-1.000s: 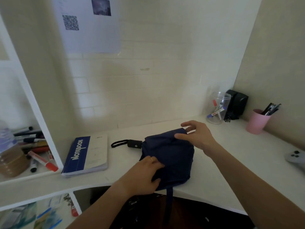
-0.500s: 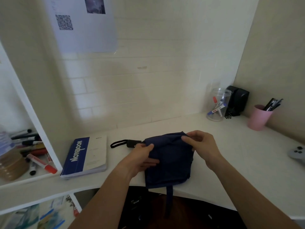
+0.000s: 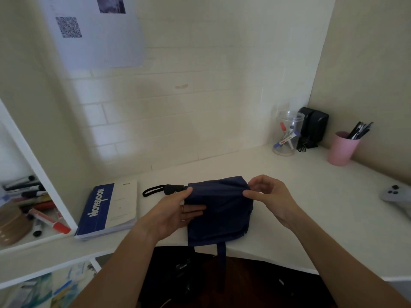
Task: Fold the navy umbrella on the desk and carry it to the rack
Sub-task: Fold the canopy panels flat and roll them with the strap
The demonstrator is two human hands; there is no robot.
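Folding step: left hand and right hand pinch navy fabric umbrella at white desk's front edge; next, wrap strap

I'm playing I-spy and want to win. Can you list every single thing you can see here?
umbrella: one, navy, on the desk front, black strap to its left
desk: one, white
notebook: one, blue and white, left of the umbrella
jar: one, clear, markers inside, back right
speaker: one, black, corner
cup: one, pink, holding pens, right
controller: one, grey, right edge
markers: several, mixed colours, left shelf
paper: one, white, on the wall
left hand: grips the umbrella's left edge
right hand: pinches its top right corner
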